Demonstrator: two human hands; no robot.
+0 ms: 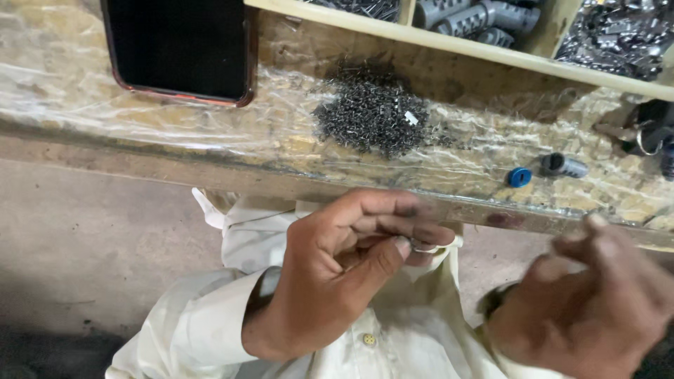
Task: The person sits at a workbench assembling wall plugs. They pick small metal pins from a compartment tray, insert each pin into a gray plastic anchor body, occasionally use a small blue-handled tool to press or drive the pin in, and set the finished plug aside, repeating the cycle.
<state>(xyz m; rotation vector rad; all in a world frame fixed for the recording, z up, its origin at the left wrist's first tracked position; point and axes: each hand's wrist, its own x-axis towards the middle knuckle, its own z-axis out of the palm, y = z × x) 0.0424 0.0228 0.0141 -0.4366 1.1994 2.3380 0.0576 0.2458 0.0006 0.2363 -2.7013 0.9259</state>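
At the far left of the bench a dark phone (179, 48) with a reddish case is lying face up on the plastic-wrapped bench top (84, 105), well apart from the work. Moving right, a heap of small dark metal pins (372, 112) is sitting in the middle of the bench, just in front of a pale wooden tray rail (449, 43), behind which compartments are holding more grey metal parts.

Below the heap, over a cream shirt (393, 344), the left hand (337, 270) is curling inward, its thumb and forefinger pressing together on a small metal ring-like piece (427, 247) at the fingertips; the piece is mostly hidden, so what it is exactly is hard to tell. That piece is being held in the air in front of the bench edge, not resting on anything.

Further right on the bench a small blue cap (519, 177) and a short grey cylinder (563, 165) are lying near each other, and a bunch of keys on a ring (649, 133) is showing at the edge.

At the far right the right hand (597, 302) is blurring with motion; its fingers are looking loosely curled, but whether it is holding anything cannot be told.

Judging by this, the work is looking to be somewhere in the middle: one piece is in hand, the heap of pins is large, and only the cap and cylinder are lying out singly, so much seems left
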